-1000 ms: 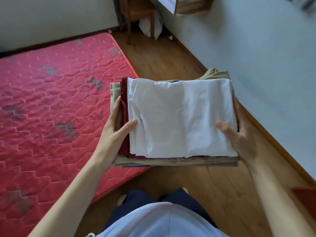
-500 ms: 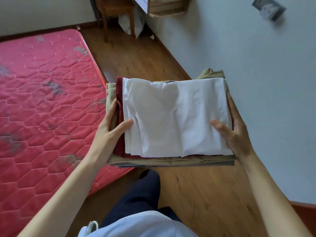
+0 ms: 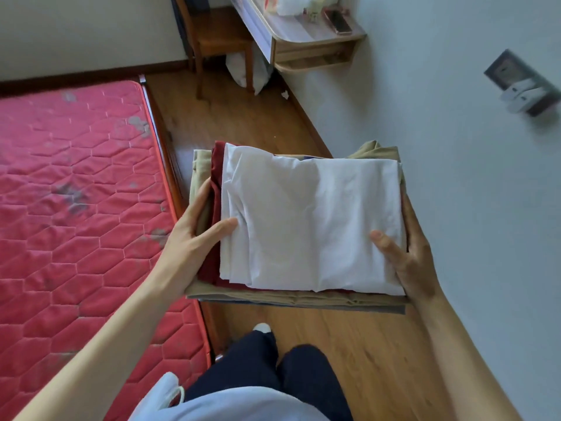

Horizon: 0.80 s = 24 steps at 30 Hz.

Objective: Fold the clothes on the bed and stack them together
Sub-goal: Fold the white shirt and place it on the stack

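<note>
I carry a stack of folded clothes (image 3: pixel 309 220) in the air above the wooden floor, beside the bed. A white garment lies on top, a dark red one under it, then khaki and a dark layer at the bottom. My left hand (image 3: pixel 194 235) grips the stack's left edge, thumb on the white cloth and fingers along the side. My right hand (image 3: pixel 406 256) grips the right edge the same way, thumb on top. The fingers beneath the stack are hidden.
The bare red quilted mattress (image 3: pixel 76 208) fills the left side. Ahead stand a wooden chair (image 3: pixel 218 41), a white bag (image 3: pixel 246 72) on the floor and a wall-mounted shelf (image 3: pixel 303 41) with small items. A blue-grey wall (image 3: pixel 470 177) with a socket runs along the right.
The stack has moved off the mattress edge to over the floor as I turned and stepped right. The shelf and socket have come into view. Both hands keep the same hold.
</note>
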{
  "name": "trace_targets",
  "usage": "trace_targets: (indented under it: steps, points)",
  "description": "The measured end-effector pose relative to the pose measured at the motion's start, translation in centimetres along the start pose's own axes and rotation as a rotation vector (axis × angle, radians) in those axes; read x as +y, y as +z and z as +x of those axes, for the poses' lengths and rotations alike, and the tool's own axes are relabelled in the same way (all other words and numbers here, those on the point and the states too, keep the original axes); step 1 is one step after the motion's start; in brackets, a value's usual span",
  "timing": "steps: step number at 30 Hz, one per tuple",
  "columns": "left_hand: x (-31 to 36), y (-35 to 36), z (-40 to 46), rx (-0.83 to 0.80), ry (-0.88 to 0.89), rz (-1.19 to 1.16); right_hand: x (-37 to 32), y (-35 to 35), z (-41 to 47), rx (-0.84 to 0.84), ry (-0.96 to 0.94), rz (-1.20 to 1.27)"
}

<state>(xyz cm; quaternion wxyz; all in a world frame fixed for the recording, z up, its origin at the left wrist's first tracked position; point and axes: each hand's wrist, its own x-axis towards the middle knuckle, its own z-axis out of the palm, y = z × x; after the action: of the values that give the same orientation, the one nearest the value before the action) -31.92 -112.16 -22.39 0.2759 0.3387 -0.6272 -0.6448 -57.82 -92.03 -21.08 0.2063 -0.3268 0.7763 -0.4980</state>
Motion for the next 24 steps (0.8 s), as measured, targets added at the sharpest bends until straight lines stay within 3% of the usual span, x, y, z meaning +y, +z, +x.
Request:
trace_targets:
  steps: [8,18,24]
  points:
    - [0.4,2.1,13.1,0.072,0.008,0.007,1.4,0.3,16.6,-0.14,-0.001,-0.018]
    - [2.4,4.2,30.0,0.334,-0.003,0.047,-0.4,2.8,41.3,-0.372,-0.108,-0.036]
    - [2.8,1.2,36.6,0.551,-0.05,0.036,-2.7,9.8,53.1,-0.595,-0.161,-0.065]
